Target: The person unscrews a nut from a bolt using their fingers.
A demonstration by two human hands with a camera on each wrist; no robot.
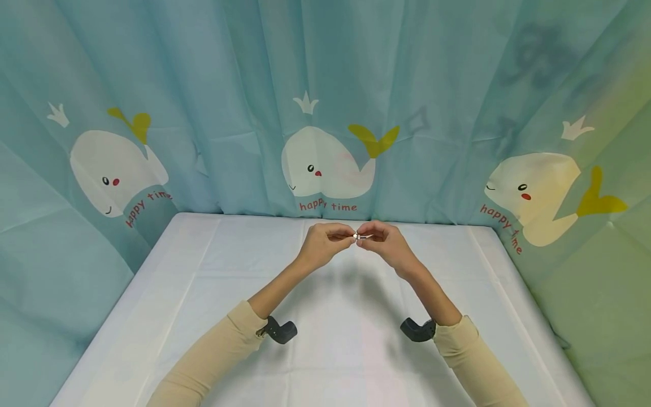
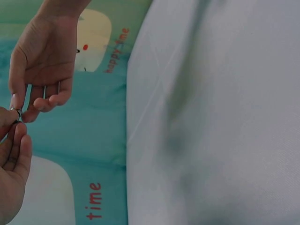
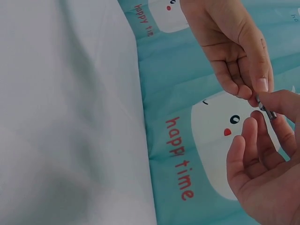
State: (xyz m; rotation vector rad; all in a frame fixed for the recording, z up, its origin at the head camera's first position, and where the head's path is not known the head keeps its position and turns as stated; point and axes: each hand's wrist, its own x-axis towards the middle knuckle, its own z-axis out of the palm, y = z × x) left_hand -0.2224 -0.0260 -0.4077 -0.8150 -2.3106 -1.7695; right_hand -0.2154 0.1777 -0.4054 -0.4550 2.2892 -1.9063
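Two beige sleeves entered at the lower edge of the head view: the left sleeve (image 1: 208,353) at lower left, the right sleeve (image 1: 473,362) at lower right. Each wrist carried one black camera, giving two in total: the left camera (image 1: 280,331) and the right camera (image 1: 418,330). A white cloth (image 1: 224,288) covered the table beneath both arms. Two hands met at the centre of the frame, above the cloth's far portion. The left hand (image 1: 324,245) pinched one end of one small metal bolt (image 3: 270,113) between thumb and fingertips. The right hand (image 1: 390,244) pinched the threaded end likewise. The bolt lay between the two sets of fingertips; whether it comprised one piece or two was too small to tell. One blue-green curtain (image 1: 447,68) stood behind the table, bearing three white whales, at left, centre and right.
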